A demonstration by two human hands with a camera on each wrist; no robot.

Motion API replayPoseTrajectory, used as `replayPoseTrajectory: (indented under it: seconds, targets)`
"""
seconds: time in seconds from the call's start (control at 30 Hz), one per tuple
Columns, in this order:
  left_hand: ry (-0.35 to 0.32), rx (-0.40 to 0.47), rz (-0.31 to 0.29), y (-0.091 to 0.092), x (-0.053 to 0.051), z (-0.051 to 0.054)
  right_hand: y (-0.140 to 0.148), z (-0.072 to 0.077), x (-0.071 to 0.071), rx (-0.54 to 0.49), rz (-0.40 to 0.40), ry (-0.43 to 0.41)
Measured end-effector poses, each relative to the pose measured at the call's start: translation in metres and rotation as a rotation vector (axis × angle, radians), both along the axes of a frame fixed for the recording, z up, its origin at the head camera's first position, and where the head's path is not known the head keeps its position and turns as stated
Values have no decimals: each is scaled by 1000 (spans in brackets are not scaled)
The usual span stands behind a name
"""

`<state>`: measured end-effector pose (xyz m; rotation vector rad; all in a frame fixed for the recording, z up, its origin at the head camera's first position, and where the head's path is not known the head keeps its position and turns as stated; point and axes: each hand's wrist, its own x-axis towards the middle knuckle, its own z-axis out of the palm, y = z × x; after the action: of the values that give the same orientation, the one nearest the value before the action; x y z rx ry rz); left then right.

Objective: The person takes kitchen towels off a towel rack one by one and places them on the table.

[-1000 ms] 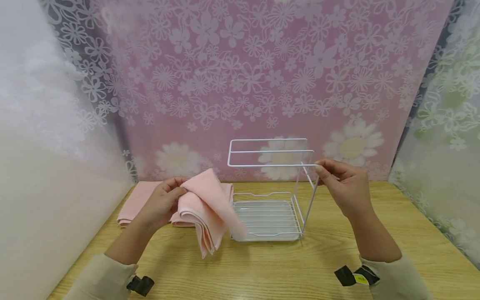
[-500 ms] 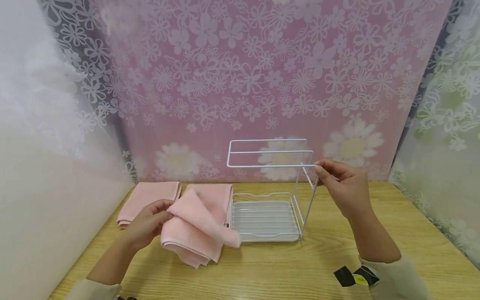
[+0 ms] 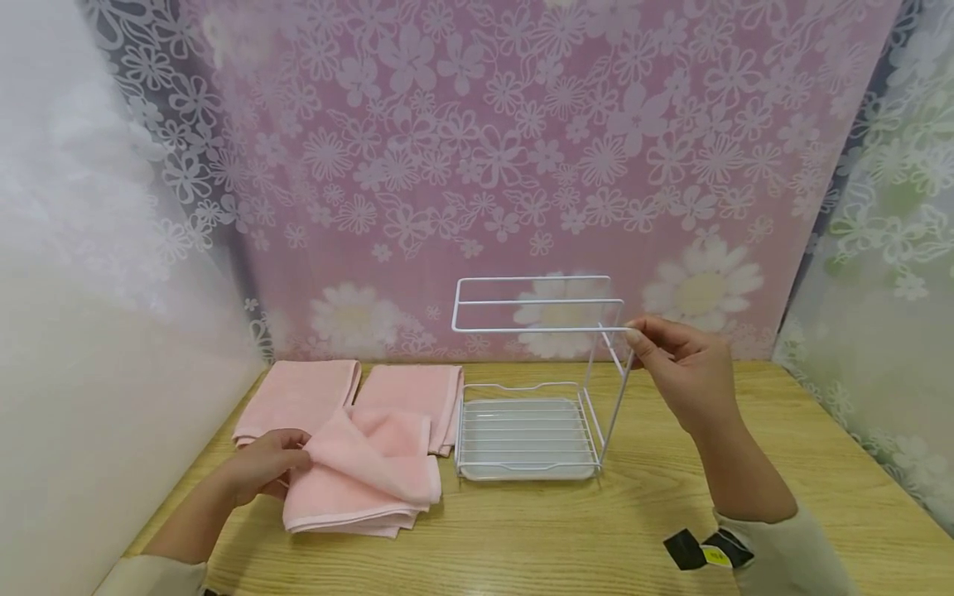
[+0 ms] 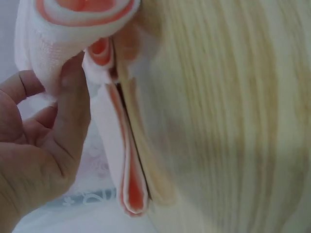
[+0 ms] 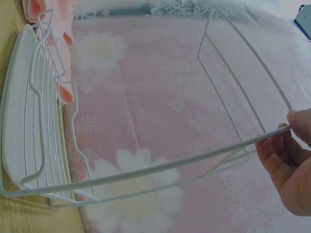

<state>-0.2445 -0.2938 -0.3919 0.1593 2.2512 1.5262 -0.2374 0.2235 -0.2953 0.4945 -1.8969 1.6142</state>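
Observation:
My left hand (image 3: 264, 465) pinches the left edge of a folded pink towel (image 3: 365, 488), whose upper layers are loosely turned over. In the left wrist view thumb and fingers grip the towel's fold (image 4: 53, 58) above the table. My right hand (image 3: 689, 372) pinches the upper right front corner of a white wire rack (image 3: 537, 329). The right wrist view shows the same grip, thumb and fingertips on the rack's wire (image 5: 194, 156). The rack stands upright, with a white tray (image 3: 522, 473) under its lower wires.
Two folded pink towels lie behind the held one, a left towel (image 3: 298, 397) and a right towel (image 3: 417, 389) close to the rack. The wooden table (image 3: 522, 546) meets a pink floral backdrop (image 3: 477, 182) at the back. White patterned sheets rise at both sides.
My left hand has carried the towel left, down and towards me, uncovering the two folded towels and the rack's left side. The right hand and rack have stayed in place.

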Motion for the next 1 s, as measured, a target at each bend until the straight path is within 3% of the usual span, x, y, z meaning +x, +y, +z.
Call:
replayPoseTrajectory:
  seconds: [0.1,0.23,0.47,0.8,0.9,1.0]
  targets:
    - [-62,-37,29,-4,-1,-6,0,0,0,-3,-1,-3]
    - [-70,-95,62,-8,-5,-10,-1,1,1,14,-16,-6]
    - [30,-126,40,-11,-17,-6,-1,2,2,43,-34,-8]
    - [297,-270,38,3,-38,-3,1,2,2,45,-45,-5]
    - [295,-278,63,4,-41,-1,1,2,1,55,-43,-5]
    - [232,-263,108,2,-46,1,0,2,1,69,-50,-8]
